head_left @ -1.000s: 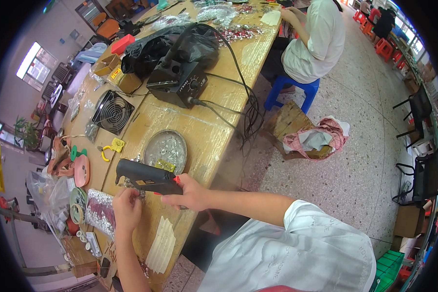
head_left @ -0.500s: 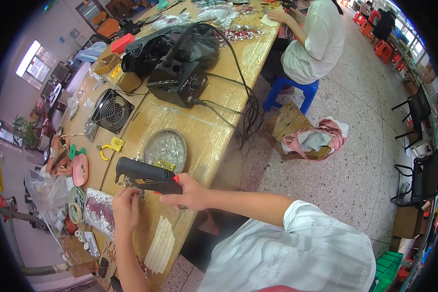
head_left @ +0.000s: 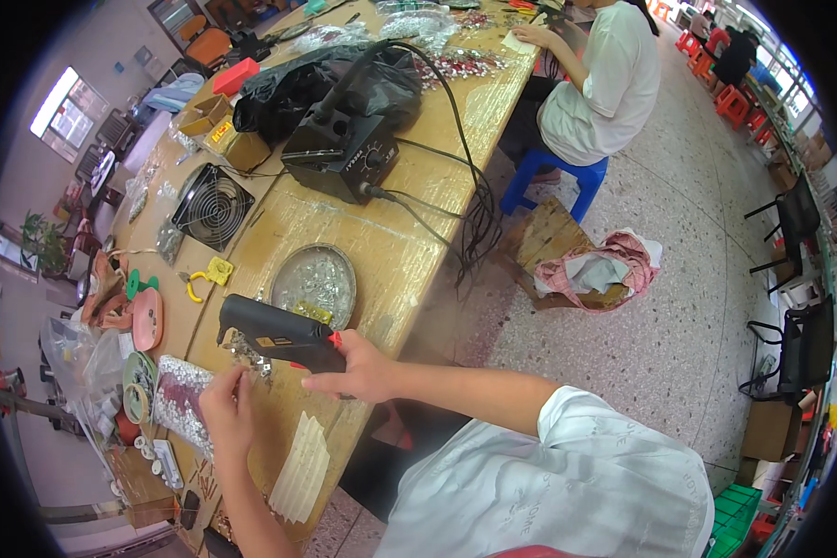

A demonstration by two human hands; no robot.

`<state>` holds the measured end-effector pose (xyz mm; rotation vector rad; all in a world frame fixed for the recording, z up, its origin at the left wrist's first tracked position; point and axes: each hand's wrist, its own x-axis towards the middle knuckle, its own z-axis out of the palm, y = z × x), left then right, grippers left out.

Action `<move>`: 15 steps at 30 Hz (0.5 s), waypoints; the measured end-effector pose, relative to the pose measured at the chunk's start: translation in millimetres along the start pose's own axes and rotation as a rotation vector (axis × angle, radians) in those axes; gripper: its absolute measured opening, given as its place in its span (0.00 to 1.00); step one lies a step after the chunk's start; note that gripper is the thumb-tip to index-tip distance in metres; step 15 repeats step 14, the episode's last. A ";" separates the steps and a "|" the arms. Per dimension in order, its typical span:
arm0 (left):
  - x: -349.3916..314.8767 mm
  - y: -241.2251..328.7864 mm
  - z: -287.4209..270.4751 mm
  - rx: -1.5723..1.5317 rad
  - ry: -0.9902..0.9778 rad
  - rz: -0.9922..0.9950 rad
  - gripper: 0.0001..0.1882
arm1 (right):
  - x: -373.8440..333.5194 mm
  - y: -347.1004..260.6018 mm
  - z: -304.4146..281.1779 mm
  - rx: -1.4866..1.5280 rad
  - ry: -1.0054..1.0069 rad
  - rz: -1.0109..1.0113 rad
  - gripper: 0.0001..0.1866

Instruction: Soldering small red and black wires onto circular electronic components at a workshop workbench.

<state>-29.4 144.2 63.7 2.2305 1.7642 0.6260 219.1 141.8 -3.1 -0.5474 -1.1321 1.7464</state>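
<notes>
My right hand (head_left: 367,368) is wrapped round the handle end of a black pistol-shaped tool (head_left: 274,331) with red parts by the grip. The tool's far end points left, over a cluster of small shiny metal pieces (head_left: 249,352) partly hidden beneath it. Just below that cluster, my left hand (head_left: 228,405) is pinched, fingertips together; whatever is between them is too small to make out. Beyond the tool lies a round metal dish (head_left: 314,270) with silvery bits and a yellow sponge (head_left: 313,312) in it.
A black control box (head_left: 339,160) with cables stands farther up the wooden table. Left are a fan (head_left: 214,206), yellow-handled pliers (head_left: 195,286) and a bag of white-and-red pieces (head_left: 182,395). Tape strips (head_left: 302,470) lie near the edge. Another person (head_left: 597,102) sits at the far right.
My left hand has drawn slightly down and left, away from the tool's tip, uncovering more of the shiny pieces. The right hand and the tool have barely moved.
</notes>
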 end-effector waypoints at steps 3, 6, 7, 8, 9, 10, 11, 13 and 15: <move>-24.9 34.3 -15.0 -0.012 0.087 0.060 0.08 | -1.4 5.3 0.5 0.047 0.025 -0.042 0.15; -54.2 78.9 -28.6 -0.006 0.196 0.122 0.09 | -8.3 -6.5 -0.3 0.000 0.036 0.005 0.14; -59.4 89.4 -31.3 -0.035 0.203 0.121 0.10 | -9.0 -4.4 -0.9 -0.015 0.053 0.028 0.13; -65.9 97.1 -31.6 -0.063 0.211 0.116 0.12 | -10.1 -1.7 -1.9 -0.030 0.068 0.053 0.13; -72.9 100.5 -31.0 -0.051 0.235 0.070 0.12 | -10.3 -4.8 -1.3 -0.039 0.057 0.079 0.13; -77.1 103.7 -30.5 -0.052 0.231 0.041 0.12 | -8.1 -5.7 0.8 -0.033 0.047 0.105 0.13; -80.5 106.7 -28.8 -0.071 0.229 0.113 0.14 | -5.5 -3.8 3.6 -0.027 0.031 0.099 0.14; -85.3 125.0 -28.9 -0.177 0.169 0.282 0.20 | -1.6 12.0 7.2 -0.028 0.065 0.069 0.16; -105.5 123.2 -29.8 -0.177 0.155 0.206 0.20 | 2.3 18.3 1.1 -0.062 0.070 0.058 0.17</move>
